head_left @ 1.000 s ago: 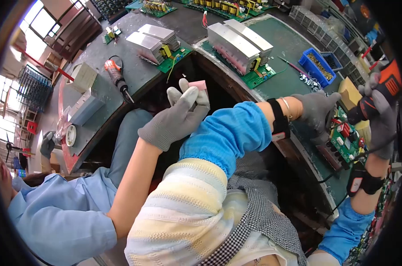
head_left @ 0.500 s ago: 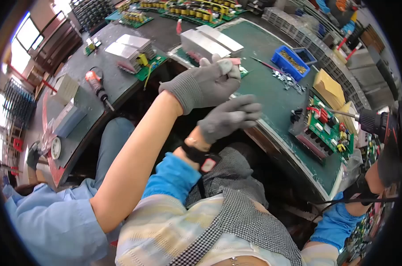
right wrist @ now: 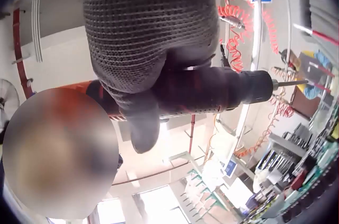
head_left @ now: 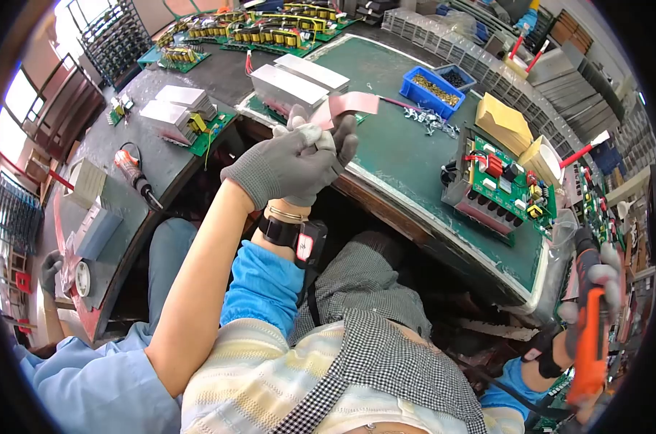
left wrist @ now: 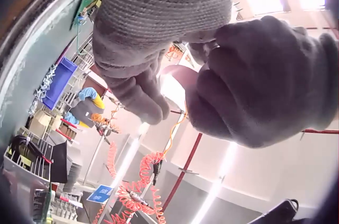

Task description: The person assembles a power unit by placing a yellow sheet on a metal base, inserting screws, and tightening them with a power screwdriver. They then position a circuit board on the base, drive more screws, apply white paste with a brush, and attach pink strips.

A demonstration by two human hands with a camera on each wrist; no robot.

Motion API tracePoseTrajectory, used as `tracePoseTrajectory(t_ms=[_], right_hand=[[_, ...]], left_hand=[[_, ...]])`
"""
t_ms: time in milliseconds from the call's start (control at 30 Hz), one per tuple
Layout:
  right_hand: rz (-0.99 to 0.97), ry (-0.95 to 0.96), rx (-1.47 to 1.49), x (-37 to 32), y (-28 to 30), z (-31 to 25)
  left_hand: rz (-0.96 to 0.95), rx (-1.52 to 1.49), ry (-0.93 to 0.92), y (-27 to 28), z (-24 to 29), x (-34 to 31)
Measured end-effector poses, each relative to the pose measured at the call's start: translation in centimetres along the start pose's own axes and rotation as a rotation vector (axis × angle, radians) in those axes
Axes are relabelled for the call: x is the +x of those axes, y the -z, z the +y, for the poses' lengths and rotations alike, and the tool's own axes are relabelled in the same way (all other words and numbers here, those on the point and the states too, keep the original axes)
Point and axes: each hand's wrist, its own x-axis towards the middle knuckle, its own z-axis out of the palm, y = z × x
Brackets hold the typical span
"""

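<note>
My left hand (head_left: 347, 139) (left wrist: 151, 49), in a grey glove, meets another person's gloved hand (head_left: 288, 165) (left wrist: 265, 81), which partly hides it in the head view. A pink strip (head_left: 357, 103) (left wrist: 183, 75) lies between both hands' fingers; whether my fingers pinch it is hidden. At the lower right, my gloved right hand (head_left: 604, 281) (right wrist: 143, 49) grips an orange and black power screwdriver (head_left: 587, 347) (right wrist: 198, 91), its bit pointing right in the right wrist view. A green circuit board (head_left: 505, 184) with a finned heat sink stands on the green bench top (head_left: 386, 155).
Two metal-block assemblies (head_left: 288, 88) (head_left: 176, 112) stand toward the back and left. A blue bin (head_left: 430, 92) of small parts sits beside loose clips (head_left: 433, 121) and a yellow paper stack (head_left: 501, 123). Another screwdriver (head_left: 134, 173) lies on the left table (head_left: 107, 170).
My left hand has come away from the circuit board and over to the other person's hand. My right hand has drawn the screwdriver back from the board, down to the lower right.
</note>
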Motion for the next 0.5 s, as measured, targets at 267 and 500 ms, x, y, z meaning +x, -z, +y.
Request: tracePoseTrajectory(t_ms=[267, 500], right_hand=[[-0.377, -0.153, -0.358, -3.3, -0.8, -1.0], [-0.467, -0.32, -0.461, -9.8, -1.8, 2.2]], left_hand=[[0.374, -0.455, -0.137, -7.9, -4.4, -0.3], [0.207, 0.807, -0.577, -3.0, -3.0, 1.4]])
